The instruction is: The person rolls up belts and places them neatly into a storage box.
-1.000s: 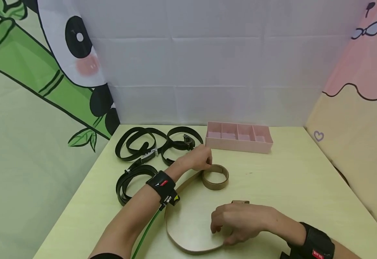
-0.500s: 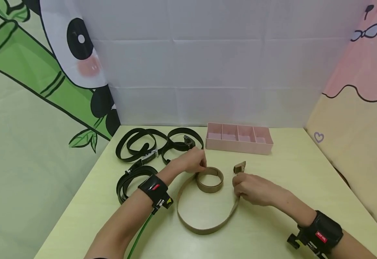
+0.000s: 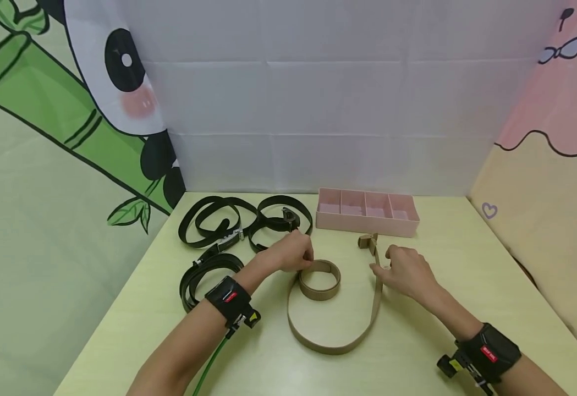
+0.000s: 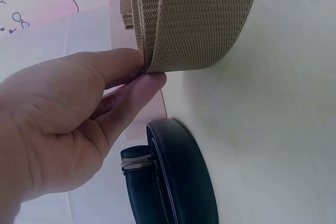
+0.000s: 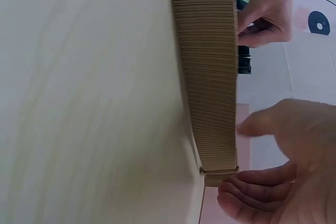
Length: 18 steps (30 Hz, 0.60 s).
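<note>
A tan woven belt (image 3: 331,350) stands on edge on the table, one end wound into a small coil and the rest bent in a wide loop. My left hand (image 3: 290,252) pinches the belt at the coil's left side; the left wrist view shows thumb and fingers on the edge of the webbing (image 4: 199,19). To the right, my right hand (image 3: 408,272) is beside the strap below the buckle (image 3: 367,241), thumb and fingers spread. In the right wrist view, the thumb is close to the ribbed strap (image 5: 210,77); whether any fingertip touches it, I cannot tell.
Several black belts lie at the back left, one coiled (image 3: 189,280) and one with a dark buckle (image 3: 290,217) just behind my left hand. A pink tray with compartments (image 3: 367,223) stands at the back, before a white cloth wall (image 3: 328,99).
My right hand has carried the belt's buckle end away from me, then let go and drawn right. My left hand and the coil have shifted slightly left.
</note>
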Each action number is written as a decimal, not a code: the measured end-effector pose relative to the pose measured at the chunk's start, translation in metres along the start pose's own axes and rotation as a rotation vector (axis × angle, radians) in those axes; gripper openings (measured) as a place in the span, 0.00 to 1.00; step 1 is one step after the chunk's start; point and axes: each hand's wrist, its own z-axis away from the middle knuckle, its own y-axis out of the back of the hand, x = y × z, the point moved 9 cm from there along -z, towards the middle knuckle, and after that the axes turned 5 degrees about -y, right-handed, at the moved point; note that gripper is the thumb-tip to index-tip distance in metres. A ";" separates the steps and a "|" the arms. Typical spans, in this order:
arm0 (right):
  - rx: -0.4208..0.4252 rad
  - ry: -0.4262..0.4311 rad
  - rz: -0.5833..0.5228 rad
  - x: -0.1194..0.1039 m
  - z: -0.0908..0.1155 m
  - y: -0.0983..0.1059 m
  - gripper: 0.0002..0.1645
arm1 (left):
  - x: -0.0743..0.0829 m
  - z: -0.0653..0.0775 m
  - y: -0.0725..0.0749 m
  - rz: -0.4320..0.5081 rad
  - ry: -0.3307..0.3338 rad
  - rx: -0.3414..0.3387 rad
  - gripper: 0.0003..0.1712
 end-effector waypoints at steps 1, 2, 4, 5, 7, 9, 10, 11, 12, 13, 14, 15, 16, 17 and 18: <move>-0.038 -0.020 0.000 0.002 -0.002 -0.005 0.19 | 0.000 0.000 -0.001 -0.002 0.000 -0.001 0.09; -0.061 -0.019 -0.002 0.003 -0.003 -0.008 0.16 | 0.000 0.001 -0.001 -0.004 -0.002 -0.004 0.09; -0.087 0.018 -0.012 0.001 -0.006 -0.011 0.09 | 0.002 0.001 -0.002 -0.005 -0.007 -0.008 0.09; -0.089 0.047 -0.019 0.000 -0.007 -0.011 0.06 | 0.003 0.002 -0.002 -0.006 -0.010 -0.008 0.10; -0.083 0.111 -0.028 -0.003 -0.011 -0.010 0.04 | 0.005 0.002 -0.002 -0.002 -0.012 -0.004 0.10; -0.054 0.186 -0.020 -0.007 -0.015 -0.006 0.03 | 0.008 0.003 -0.001 0.016 -0.010 -0.002 0.10; -0.043 0.219 -0.017 -0.009 -0.017 -0.005 0.02 | 0.010 0.002 -0.002 0.025 -0.010 -0.005 0.09; -0.033 0.253 -0.017 -0.011 -0.019 -0.004 0.03 | 0.012 0.002 -0.003 0.034 -0.012 -0.007 0.10; -0.026 0.286 -0.023 -0.013 -0.022 -0.005 0.03 | 0.015 0.002 -0.003 0.044 -0.011 -0.011 0.10; -0.022 0.320 -0.032 -0.015 -0.025 -0.006 0.04 | 0.018 0.001 -0.004 0.054 -0.012 -0.016 0.10; -0.020 0.353 -0.044 -0.019 -0.028 -0.007 0.04 | 0.022 0.000 -0.006 0.058 -0.017 -0.019 0.10; -0.023 0.381 -0.060 -0.021 -0.031 -0.010 0.05 | 0.025 0.000 -0.007 0.061 -0.021 -0.024 0.11; -0.026 0.407 -0.079 -0.023 -0.033 -0.013 0.05 | 0.028 -0.001 -0.008 0.063 -0.028 -0.029 0.12; -0.031 0.423 -0.092 -0.025 -0.036 -0.015 0.06 | 0.032 -0.002 -0.010 0.063 -0.034 -0.031 0.12; -0.038 0.425 -0.099 -0.026 -0.037 -0.018 0.07 | 0.034 -0.004 -0.011 0.063 -0.039 -0.032 0.12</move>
